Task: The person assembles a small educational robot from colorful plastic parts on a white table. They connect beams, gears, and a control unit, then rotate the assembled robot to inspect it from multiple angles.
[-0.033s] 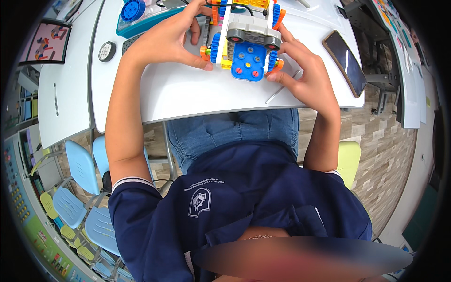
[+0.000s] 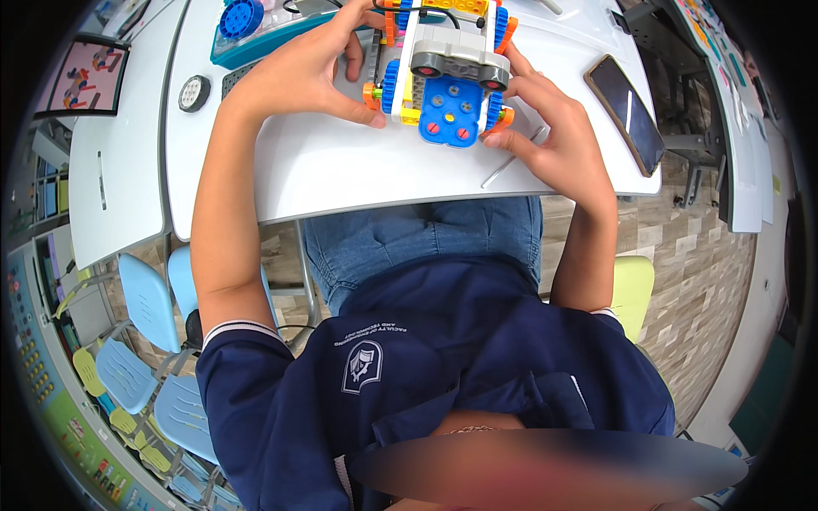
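Note:
A building-brick vehicle (image 2: 449, 111) sits at the table's near side, with a blue front plate, blue gears and orange parts at its corners. Above the plate is a grey sensor block (image 2: 458, 64) with two round dark eyes; a black cable loops behind it. My left hand (image 2: 311, 72) curves round the vehicle's left side, its thumb against the orange front corner part and its fingers farther back. On the other side my right hand (image 2: 554, 128) has its thumb at the orange front corner and its fingers along the side. The vehicle's far end is cut off by the frame.
A dark phone (image 2: 626, 115) lies right of my hand. Under my right hand a thin pale rod (image 2: 511, 160) rests on the white table (image 2: 315, 175). At left are a round wheel (image 2: 194, 93), a teal-edged tray (image 2: 256, 53) with a blue wheel (image 2: 241, 19), and a screen (image 2: 83, 77).

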`<state>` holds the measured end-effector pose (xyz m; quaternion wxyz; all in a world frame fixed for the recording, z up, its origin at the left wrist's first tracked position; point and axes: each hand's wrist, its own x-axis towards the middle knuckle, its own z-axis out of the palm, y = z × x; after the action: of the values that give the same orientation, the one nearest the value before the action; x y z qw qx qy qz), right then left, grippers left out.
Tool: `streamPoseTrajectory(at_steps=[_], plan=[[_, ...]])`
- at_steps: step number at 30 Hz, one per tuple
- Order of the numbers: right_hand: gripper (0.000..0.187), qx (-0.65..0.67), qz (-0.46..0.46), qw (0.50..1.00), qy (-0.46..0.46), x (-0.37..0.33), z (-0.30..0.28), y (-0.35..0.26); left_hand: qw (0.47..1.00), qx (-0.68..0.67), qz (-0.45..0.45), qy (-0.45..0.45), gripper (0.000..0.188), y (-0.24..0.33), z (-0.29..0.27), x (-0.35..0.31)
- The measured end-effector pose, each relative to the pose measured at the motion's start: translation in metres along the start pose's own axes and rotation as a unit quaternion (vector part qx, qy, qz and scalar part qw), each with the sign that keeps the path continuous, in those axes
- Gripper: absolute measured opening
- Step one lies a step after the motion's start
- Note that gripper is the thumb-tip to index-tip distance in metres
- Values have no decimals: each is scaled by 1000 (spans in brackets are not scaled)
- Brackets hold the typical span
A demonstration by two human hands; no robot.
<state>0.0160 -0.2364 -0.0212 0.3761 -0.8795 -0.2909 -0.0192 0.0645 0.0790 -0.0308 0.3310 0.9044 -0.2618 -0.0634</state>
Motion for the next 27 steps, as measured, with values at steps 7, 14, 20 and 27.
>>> streamPoseTrajectory(at_steps=[7, 14, 20, 27], plan=[[37, -19, -11, 1000, 11, 6, 1, 5, 1000, 14, 9, 14, 129, -4, -1, 6], [37, -29, -28, 999, 18, 6, 3, 9, 1000, 16, 5, 11, 128, -5, -1, 7], [37, -26, -27, 999, 18, 6, 3, 9, 1000, 14, 7, 9, 127, -7, -1, 7], [37, -25, -30, 999, 20, 6, 3, 10, 1000, 23, 9, 18, 131, -8, 0, 7]])
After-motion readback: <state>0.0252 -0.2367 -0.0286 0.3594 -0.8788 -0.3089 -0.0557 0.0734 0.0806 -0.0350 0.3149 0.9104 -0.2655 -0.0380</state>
